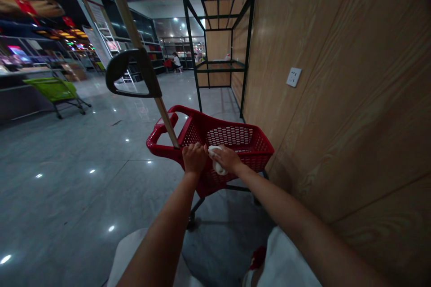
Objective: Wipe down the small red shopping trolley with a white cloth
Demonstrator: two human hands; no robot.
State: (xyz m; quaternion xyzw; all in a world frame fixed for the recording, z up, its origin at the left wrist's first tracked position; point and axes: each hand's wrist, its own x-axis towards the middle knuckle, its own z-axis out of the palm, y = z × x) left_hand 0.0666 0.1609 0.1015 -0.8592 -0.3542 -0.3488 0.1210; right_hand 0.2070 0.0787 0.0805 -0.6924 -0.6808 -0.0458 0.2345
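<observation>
A red plastic shopping cart (232,130) with lattice sides stands sideways in front of me. My left hand (195,158) has its fingers curled over the cart's near rim. Just right of it, my right hand (227,158) is closed on a white cloth (219,168), which is pressed to the same rim and hangs down the near side. A wooden pole (166,119) leans at the cart's handle end, left of my left hand. On that pole sits a dark looped plastic piece (148,74). The pole's lower end is hidden.
A wood-panelled wall (323,112) with a power socket (294,77) runs close along the right. Beyond the cart stands a black metal rack (220,70). A green cart (55,89) is at the left on the shiny grey floor (84,197). A person (176,61) crouches far back.
</observation>
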